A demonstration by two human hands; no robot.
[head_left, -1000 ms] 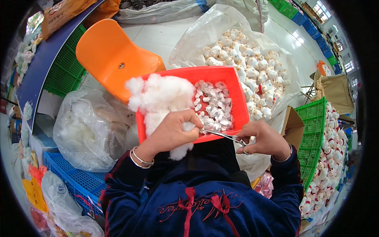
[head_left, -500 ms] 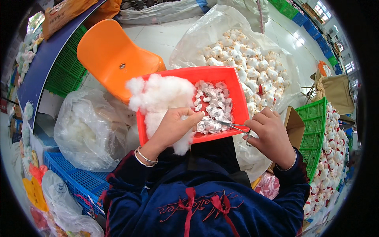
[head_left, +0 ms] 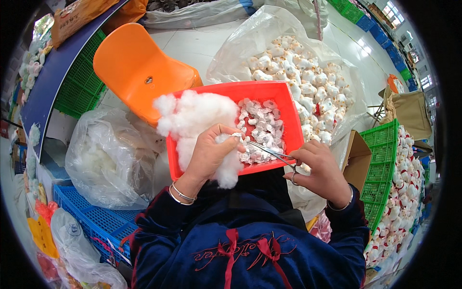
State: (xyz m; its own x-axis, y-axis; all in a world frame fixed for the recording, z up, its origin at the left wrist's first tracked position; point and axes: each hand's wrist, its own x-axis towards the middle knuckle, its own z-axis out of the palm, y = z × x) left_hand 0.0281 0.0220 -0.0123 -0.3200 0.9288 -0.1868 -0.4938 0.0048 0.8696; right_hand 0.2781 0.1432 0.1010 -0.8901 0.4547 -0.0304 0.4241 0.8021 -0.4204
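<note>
In my left hand (head_left: 211, 148), a small white fabric piece (head_left: 237, 135) is pinched between thumb and fingertips. My right hand (head_left: 321, 168) grips long metal forceps (head_left: 272, 151) by the finger rings, their slim jaws pointing left toward the pinched piece. Whether the tips touch it is too small to tell. Both hands are above a red plastic tray (head_left: 292, 126). Fluffy white stuffing (head_left: 202, 113) fills the tray's left part and spills over its near edge beside my left wrist. Small whitish fabric pieces (head_left: 264, 123) are heaped in its right part.
An orange chair (head_left: 139, 72) stands beyond the tray. A clear bag of white plush pieces (head_left: 313, 79) lies at far right, near a green crate (head_left: 378, 176) and a cardboard box (head_left: 357, 155). Leftward are a plastic bag of stuffing (head_left: 108, 159) and a blue crate (head_left: 91, 212).
My left hand has shifted slightly right and up with the fabric piece. My right hand has moved down and left, drawing the forceps' tips slightly away from the left fingertips.
</note>
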